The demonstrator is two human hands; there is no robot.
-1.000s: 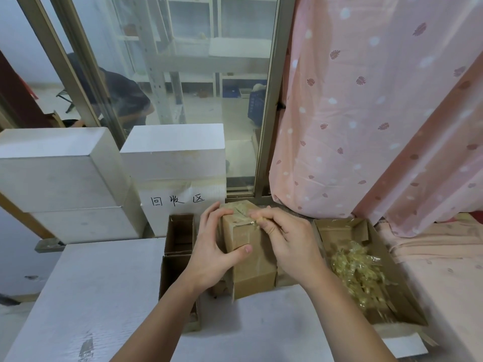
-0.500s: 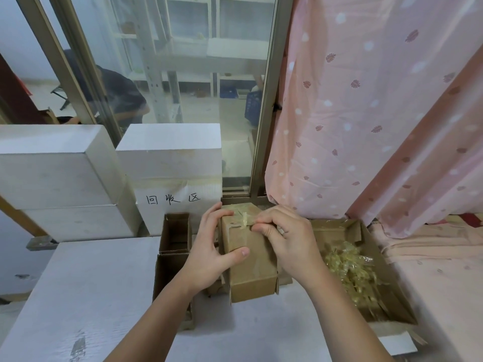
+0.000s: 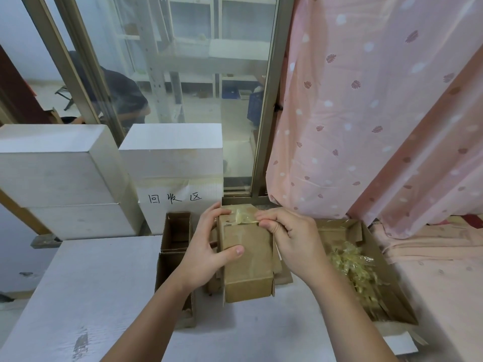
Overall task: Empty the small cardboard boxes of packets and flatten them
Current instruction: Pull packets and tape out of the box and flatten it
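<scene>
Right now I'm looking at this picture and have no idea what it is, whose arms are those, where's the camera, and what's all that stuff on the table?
There is no machine here. The camera sits on a person's head and looks forward and down, so the two bare arms reaching in from the bottom are that person's own.

The left hand grips a small brown cardboard box by its side, thumb across the front. The right hand pinches a strip of clear tape at the box's top edge, apparently to peel it off and open the box.

On the white table, left of the held box, stand two open small boxes. To the right lies a larger open carton with a heap of clear yellowish packets in it. Behind are white blocks, one with a handwritten paper label, a window, and a pink curtain.
</scene>
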